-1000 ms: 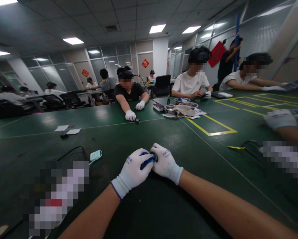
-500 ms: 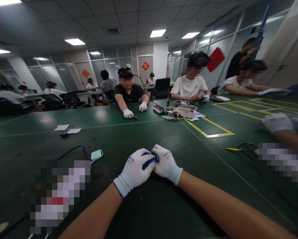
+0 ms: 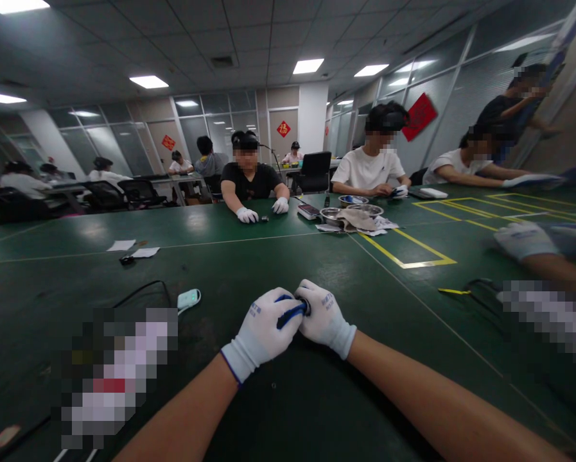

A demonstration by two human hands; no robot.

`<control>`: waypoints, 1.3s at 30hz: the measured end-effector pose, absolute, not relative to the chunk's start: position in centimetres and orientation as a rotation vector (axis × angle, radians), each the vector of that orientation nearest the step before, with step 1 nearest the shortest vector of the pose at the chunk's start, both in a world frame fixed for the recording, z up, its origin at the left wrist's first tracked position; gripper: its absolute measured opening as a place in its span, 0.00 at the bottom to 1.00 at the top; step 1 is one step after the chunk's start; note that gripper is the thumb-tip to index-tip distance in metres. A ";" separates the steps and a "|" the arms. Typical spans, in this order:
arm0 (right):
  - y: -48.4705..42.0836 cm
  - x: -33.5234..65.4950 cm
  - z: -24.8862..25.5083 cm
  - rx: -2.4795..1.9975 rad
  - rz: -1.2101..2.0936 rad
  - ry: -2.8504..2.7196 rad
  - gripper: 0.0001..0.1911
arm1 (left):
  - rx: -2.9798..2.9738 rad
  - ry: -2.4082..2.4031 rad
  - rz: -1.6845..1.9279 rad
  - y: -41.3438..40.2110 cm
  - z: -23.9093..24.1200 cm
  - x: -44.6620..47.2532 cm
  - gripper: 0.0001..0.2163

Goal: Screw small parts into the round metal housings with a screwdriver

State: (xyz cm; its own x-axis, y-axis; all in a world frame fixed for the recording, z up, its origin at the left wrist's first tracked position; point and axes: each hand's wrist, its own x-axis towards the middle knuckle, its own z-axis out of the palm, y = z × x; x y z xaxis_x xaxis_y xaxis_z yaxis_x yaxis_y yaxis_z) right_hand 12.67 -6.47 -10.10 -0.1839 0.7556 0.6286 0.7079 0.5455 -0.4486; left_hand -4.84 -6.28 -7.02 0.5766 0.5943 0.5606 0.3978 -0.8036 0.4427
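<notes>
Both of my hands wear white knit gloves with blue inner faces and meet over the green table point(image 3: 210, 391). Between them is a small dark round part point(image 3: 307, 307), mostly covered by the fingers, so its exact kind cannot be made out. My left hand point(image 3: 267, 326) is closed, its fingertips pressed to the part's near side. My right hand point(image 3: 324, 319) is closed around the part from the right. A tiny ring-like piece point(image 3: 273, 385) lies on the table below my wrists.
To the left are a pale green device point(image 3: 189, 299) with a cable and a blurred-out strip point(image 3: 124, 366). Papers point(image 3: 145, 253) lie farther off. Metal bowls point(image 3: 367, 210) and a beige cloth point(image 3: 357, 221) sit across the table. At right, a co-worker's gloved hand point(image 3: 526, 240) rests nearby.
My hands keep their hold on the dark part with almost no movement. The view has shifted slightly. Across the table, a co-worker's gloved hand has moved back from a small dark object.
</notes>
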 end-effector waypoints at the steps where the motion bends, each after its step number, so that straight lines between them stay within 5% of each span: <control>1: -6.5 12.7 -10.1 -1.175 0.061 -1.917 0.04 | 2.539 0.817 1.054 -6.3 -7.0 -4.8 0.08; 39: -6.1 13.0 -10.1 -1.196 0.138 -2.000 0.05 | 2.500 0.860 0.971 -6.2 -7.1 -4.7 0.07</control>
State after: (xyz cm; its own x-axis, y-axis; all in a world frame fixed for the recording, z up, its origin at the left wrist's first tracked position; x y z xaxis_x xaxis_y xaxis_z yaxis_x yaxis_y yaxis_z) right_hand 13.02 -6.12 -10.07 -0.2476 0.7850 0.5679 0.6999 0.5502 -0.4555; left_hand -4.74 -6.20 -7.13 0.5870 0.6381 0.4983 0.4181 -0.7660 0.4883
